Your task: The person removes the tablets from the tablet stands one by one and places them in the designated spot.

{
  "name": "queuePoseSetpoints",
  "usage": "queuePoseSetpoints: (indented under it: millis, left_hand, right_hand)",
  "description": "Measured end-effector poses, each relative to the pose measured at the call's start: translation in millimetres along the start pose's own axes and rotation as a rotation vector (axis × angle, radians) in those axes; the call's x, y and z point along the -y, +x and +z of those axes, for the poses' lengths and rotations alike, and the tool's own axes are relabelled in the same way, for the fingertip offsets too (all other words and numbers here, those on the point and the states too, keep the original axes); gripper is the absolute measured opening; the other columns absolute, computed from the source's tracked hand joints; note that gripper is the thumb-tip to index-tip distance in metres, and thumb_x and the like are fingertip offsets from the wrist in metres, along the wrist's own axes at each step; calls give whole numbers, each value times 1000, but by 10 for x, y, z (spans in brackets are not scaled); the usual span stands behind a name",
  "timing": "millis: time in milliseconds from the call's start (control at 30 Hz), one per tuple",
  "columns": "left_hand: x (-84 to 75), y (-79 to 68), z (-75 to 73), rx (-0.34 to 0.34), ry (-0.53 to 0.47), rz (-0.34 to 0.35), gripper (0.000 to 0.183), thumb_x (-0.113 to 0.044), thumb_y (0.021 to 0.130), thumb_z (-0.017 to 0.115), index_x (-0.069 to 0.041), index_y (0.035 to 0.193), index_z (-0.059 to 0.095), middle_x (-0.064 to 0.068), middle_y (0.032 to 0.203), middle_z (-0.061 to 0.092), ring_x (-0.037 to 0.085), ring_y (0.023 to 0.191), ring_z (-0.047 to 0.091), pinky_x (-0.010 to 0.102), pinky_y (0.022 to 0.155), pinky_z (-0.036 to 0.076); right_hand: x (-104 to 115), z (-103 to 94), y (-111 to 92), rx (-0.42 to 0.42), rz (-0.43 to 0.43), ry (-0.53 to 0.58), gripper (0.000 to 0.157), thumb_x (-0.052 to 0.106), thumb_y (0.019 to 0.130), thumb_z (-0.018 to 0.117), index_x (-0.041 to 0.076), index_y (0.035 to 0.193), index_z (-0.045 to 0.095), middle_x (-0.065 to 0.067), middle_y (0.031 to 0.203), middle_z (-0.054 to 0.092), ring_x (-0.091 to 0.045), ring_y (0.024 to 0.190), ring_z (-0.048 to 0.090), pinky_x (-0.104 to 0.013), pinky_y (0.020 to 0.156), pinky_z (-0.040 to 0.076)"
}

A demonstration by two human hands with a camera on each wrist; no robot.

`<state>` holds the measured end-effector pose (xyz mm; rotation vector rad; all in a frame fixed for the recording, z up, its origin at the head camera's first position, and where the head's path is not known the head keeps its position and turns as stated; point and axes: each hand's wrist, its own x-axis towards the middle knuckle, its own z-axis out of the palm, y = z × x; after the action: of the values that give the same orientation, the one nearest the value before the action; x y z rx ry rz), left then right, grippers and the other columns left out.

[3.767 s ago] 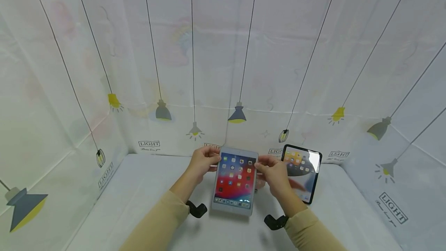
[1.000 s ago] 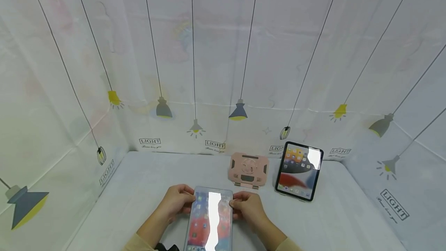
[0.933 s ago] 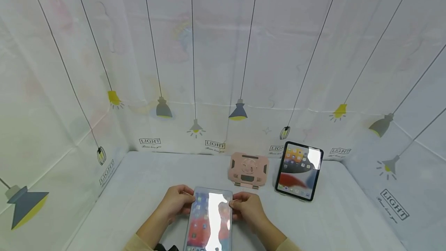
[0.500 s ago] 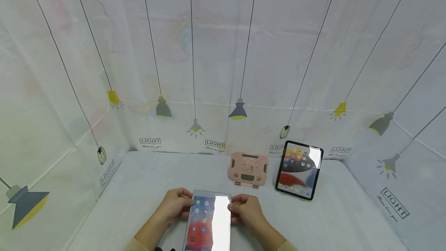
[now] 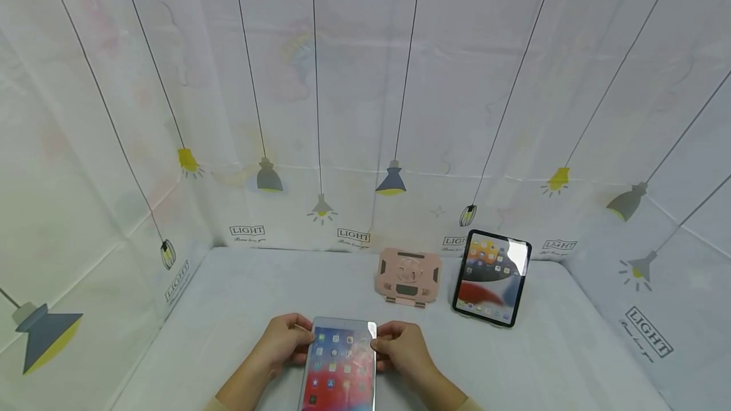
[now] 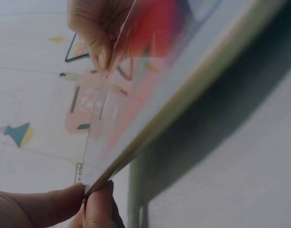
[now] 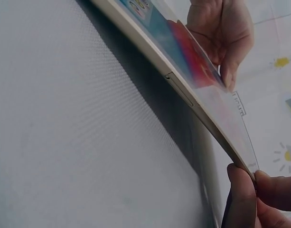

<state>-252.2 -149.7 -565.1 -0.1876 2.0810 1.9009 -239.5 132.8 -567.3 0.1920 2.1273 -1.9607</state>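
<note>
A white-framed tablet (image 5: 339,366) with a lit home screen of app icons is held at the near side of the table, its lower end cut off by the head view. My left hand (image 5: 280,344) pinches its far left corner, thumb on the front and fingers behind. At the far right corner my right hand (image 5: 407,352) pinches it the same way. Both wrist views show the tablet edge (image 7: 183,95) tilted over the white surface, with a dark shadow beneath. Behind it lies a pink plate with grey pads and a hinged lip (image 5: 408,276), like a folding tablet stand.
A black-framed tablet (image 5: 491,279) with a lit screen leans back, propped up, right of the pink plate. White cloth covers the table (image 5: 240,290). A white curtain (image 5: 354,113) printed with hanging lamps closes off the back and sides.
Both hands have brought the white tablet toward me and left from in front of the pink plate, uncovering it. Lately it has sunk slightly, and the glare on its screen has shrunk.
</note>
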Motion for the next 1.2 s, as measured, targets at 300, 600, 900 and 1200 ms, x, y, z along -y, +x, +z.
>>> queuePoseSetpoints:
  millis: [300, 600, 900, 1200]
  left_hand:
    - [-4, -27, -11, 1, -12, -5, 21, -4, 89, 77, 0, 109, 69, 4, 86, 74, 13, 68, 72, 23, 53, 59]
    - [-33, -73, -32, -13, 29, -10, 20, -4, 92, 77, 4, 109, 72, 6, 89, 79, 14, 73, 74, 27, 59, 64]
    - [-3, -60, -103, -7, 0, -32, 22, -4, 94, 74, 9, 112, 73, 14, 91, 82, 17, 76, 79, 37, 69, 69]
    - [-8, -62, -190, -17, -49, -95, 25, -1, 94, 69, 10, 116, 71, 13, 91, 82, 19, 77, 80, 35, 69, 69]
  right_hand:
    - [6, -14, -22, 33, 9, 20, 30, -3, 90, 79, -11, 117, 71, -10, 89, 79, -12, 66, 75, -25, 55, 63]
    - [42, -60, -100, 57, 49, 37, 33, -3, 91, 76, -11, 122, 69, -13, 95, 81, -15, 71, 78, -34, 63, 68]
    - [103, -108, -160, 72, 119, 30, 35, 2, 94, 75, -8, 127, 68, -14, 100, 83, -16, 74, 79, -35, 68, 69]
    - [12, -146, -115, 88, 163, 80, 38, 5, 96, 76, -8, 131, 66, -15, 105, 83, -18, 79, 81, -35, 73, 69]
